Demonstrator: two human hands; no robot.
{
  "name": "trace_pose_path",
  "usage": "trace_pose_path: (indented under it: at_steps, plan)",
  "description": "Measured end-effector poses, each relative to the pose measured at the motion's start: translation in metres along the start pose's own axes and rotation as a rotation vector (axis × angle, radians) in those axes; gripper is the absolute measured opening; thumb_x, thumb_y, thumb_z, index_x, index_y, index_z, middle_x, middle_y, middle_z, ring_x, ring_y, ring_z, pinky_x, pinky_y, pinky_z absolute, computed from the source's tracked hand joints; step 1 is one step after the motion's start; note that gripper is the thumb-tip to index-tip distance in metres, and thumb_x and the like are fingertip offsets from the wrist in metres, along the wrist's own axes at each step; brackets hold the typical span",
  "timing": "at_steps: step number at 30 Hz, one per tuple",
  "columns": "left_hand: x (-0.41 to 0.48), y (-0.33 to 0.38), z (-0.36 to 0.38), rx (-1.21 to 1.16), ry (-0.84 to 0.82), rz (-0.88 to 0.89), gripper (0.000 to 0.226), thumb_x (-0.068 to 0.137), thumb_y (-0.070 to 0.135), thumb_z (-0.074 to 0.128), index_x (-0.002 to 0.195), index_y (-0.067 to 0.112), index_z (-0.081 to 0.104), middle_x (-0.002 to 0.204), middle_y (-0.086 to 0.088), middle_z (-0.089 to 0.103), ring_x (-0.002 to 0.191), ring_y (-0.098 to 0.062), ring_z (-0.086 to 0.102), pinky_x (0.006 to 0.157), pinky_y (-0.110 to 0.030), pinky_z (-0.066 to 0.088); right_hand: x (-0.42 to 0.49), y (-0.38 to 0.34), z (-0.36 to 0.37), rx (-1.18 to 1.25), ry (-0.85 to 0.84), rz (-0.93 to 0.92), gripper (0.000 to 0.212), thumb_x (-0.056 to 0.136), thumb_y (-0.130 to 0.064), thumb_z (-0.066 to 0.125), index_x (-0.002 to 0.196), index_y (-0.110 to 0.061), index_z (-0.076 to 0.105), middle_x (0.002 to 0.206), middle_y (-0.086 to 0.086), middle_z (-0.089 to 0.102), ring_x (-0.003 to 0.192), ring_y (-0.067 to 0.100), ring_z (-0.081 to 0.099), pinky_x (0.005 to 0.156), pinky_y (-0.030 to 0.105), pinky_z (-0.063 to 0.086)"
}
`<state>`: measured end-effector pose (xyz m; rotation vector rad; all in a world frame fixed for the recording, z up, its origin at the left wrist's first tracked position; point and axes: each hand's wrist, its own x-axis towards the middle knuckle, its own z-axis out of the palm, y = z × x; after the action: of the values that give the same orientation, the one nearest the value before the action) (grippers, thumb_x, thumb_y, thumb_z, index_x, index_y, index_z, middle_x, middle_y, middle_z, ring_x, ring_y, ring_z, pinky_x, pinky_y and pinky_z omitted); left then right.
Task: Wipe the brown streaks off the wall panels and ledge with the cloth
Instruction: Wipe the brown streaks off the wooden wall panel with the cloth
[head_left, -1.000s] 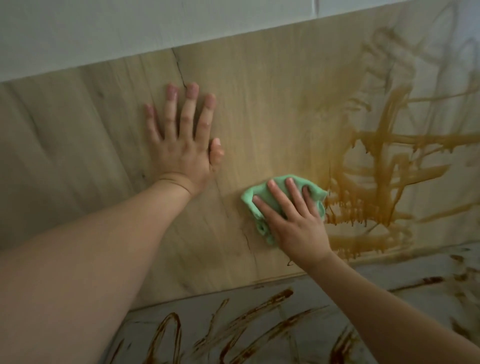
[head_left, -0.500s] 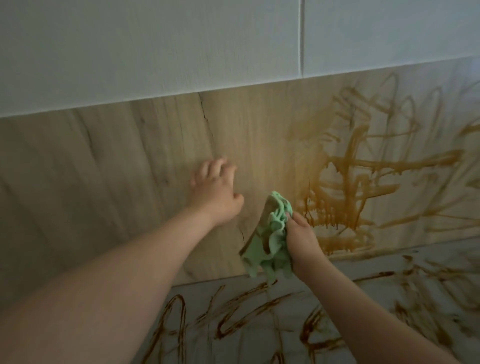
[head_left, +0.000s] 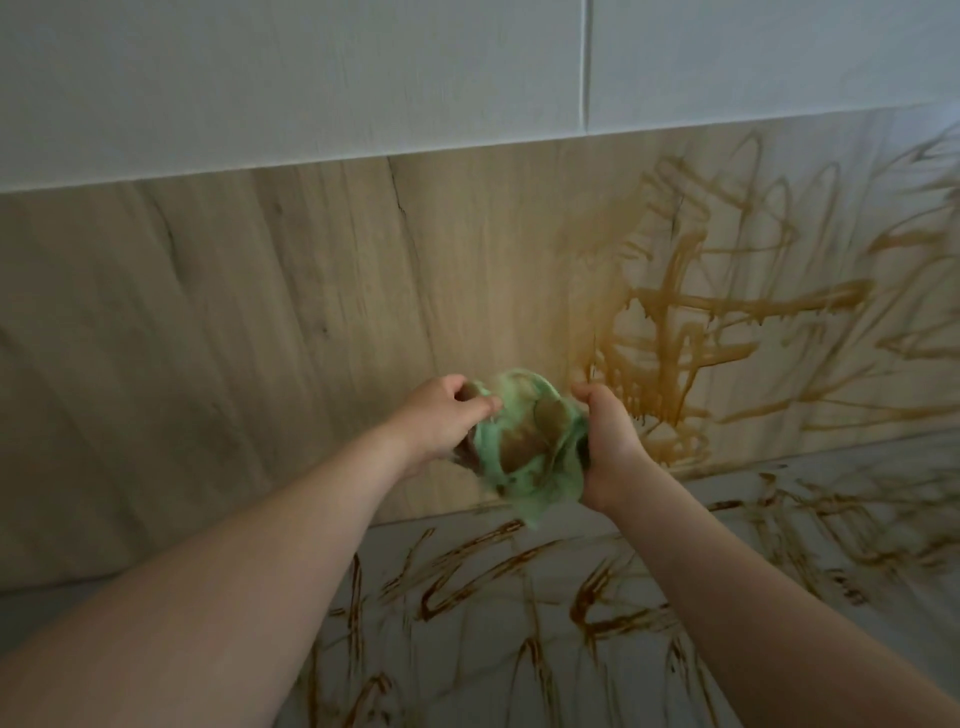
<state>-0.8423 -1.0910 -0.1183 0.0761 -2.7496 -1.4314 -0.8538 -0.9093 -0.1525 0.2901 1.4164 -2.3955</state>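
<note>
A green cloth, smeared brown in its middle, hangs between both hands in front of the wood-look wall panel. My left hand pinches its left edge and my right hand grips its right edge. The cloth is off the wall. Brown streaks cover the right part of the wood panel, with drips running down. More dark brown streaks run across the pale ledge below. The left half of the wood panel shows no streaks.
White wall panels with a vertical seam sit above the wood panel. The ledge stretches along the bottom of the view under both forearms.
My left hand came off the wall and took hold of the cloth. My right hand lifted the cloth away from the panel, and both hands now hold it spread between them.
</note>
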Motion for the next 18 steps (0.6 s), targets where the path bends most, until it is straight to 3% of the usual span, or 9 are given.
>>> trace_pose_path:
  at_steps: [3,6,9,13,14,16,18]
  plan:
    - [0.004,0.004,-0.001,0.089,0.042,0.039,0.02,0.097,0.032,0.071,0.108,0.016,0.064,0.103,-0.003,0.071,0.088,-0.018,0.069,0.071,-0.028,0.052,0.004,0.009,-0.008,-0.353,0.16,-0.08,0.038,0.103,-0.043,0.042,0.123,-0.019,0.064,0.113,0.005,0.067,0.1,0.025,0.062,0.091,0.044,0.052]
    - [0.014,0.009,0.006,0.268,0.053,0.001,0.022,0.094,0.03,0.074,0.11,0.018,0.065,0.102,0.001,0.067,0.082,-0.013,0.062,0.069,-0.028,0.049,0.01,0.024,-0.007,-0.481,0.15,-0.144,0.049,0.102,-0.048,0.039,0.141,-0.022,0.053,0.135,0.003,0.058,0.121,0.024,0.055,0.11,0.05,0.045]
    - [0.022,0.018,0.021,0.337,-0.023,-0.023,0.025,0.092,0.025,0.075,0.115,0.022,0.066,0.096,0.004,0.067,0.08,-0.01,0.062,0.065,-0.024,0.048,0.012,0.037,-0.001,-0.225,-0.001,-0.044,0.06,0.104,-0.062,0.037,0.144,-0.021,0.054,0.141,0.006,0.06,0.129,0.028,0.055,0.114,0.051,0.042]
    - [0.022,0.038,0.048,0.09,-0.406,-0.096,0.023,0.098,0.016,0.057,0.11,0.003,0.071,0.092,-0.012,0.071,0.082,-0.021,0.07,0.076,-0.034,0.059,0.022,0.044,-0.013,0.103,-0.115,-0.022,0.065,0.104,-0.065,0.036,0.135,-0.015,0.064,0.121,0.014,0.074,0.115,0.031,0.07,0.11,0.051,0.049]
    - [0.026,0.041,0.052,0.099,-0.394,-0.092,0.03,0.096,0.019,0.055,0.111,-0.002,0.072,0.094,-0.015,0.073,0.086,-0.023,0.071,0.079,-0.036,0.061,0.026,0.043,-0.018,0.174,-0.076,-0.034,0.059,0.106,-0.061,0.039,0.132,-0.015,0.065,0.117,0.015,0.076,0.112,0.032,0.072,0.108,0.052,0.05]
    - [0.043,0.046,0.055,0.264,-0.214,0.0,0.042,0.085,0.029,0.055,0.104,-0.001,0.075,0.101,-0.016,0.077,0.1,-0.029,0.072,0.09,-0.042,0.06,0.035,0.036,-0.03,0.28,0.053,-0.081,0.046,0.107,-0.052,0.044,0.12,-0.014,0.067,0.104,0.012,0.079,0.104,0.032,0.074,0.098,0.051,0.056]
    - [0.061,0.047,0.053,0.491,-0.006,0.135,0.033,0.089,0.029,0.053,0.097,0.01,0.077,0.097,-0.01,0.077,0.102,-0.029,0.07,0.089,-0.037,0.057,0.045,0.018,-0.041,0.327,0.159,-0.167,0.044,0.107,-0.053,0.042,0.115,-0.017,0.066,0.104,0.009,0.078,0.1,0.029,0.073,0.091,0.046,0.059]
